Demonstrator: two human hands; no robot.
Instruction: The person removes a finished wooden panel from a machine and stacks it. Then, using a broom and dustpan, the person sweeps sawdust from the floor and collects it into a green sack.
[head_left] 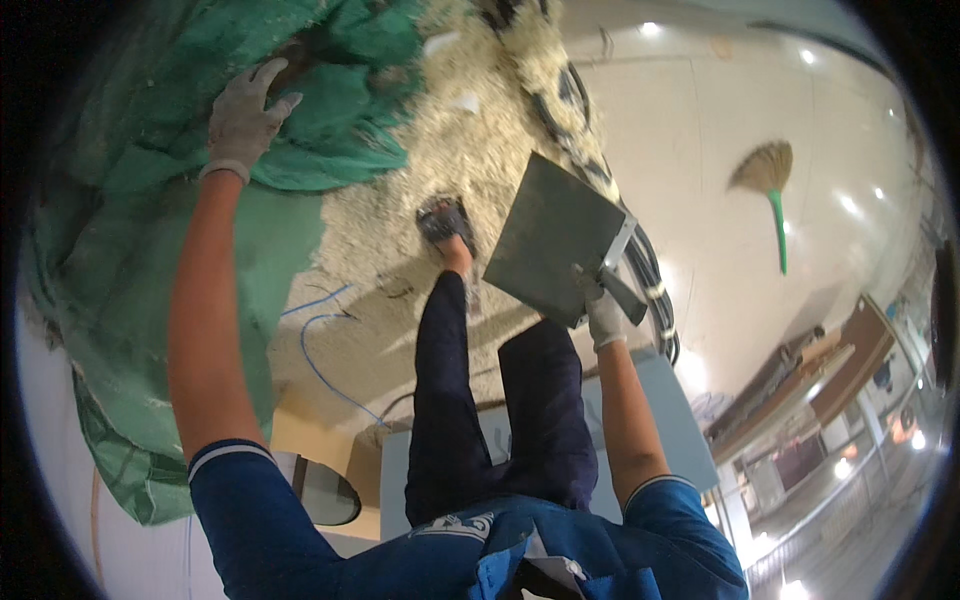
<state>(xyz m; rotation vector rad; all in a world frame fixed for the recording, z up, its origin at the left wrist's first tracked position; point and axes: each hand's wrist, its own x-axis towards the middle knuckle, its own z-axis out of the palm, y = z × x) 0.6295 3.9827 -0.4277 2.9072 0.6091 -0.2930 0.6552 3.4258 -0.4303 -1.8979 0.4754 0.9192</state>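
Observation:
My left hand (245, 118), in a pale glove, is at the upper left over a crumpled green tarp (345, 130). Its fingers are apart and lie against the folds; no cloth shows pinched between them. In my right hand (605, 315), also gloved, is the handle of a dark, flat dustpan (560, 235) with a metal strip along one edge. The dustpan is tilted above the floor beside my leg, and no load shows on its visible face. Pale yellow shavings (375, 225) lie thickly between the tarp and the dustpan.
Black cables (645, 265) run along the shavings' right edge. A broom (775, 190) with a green handle lies on the pale floor. Blue cord (325, 365) curls near the tarp. My sandalled foot (445, 222) is among the shavings. A light blue box-like surface (655, 400) is near my legs.

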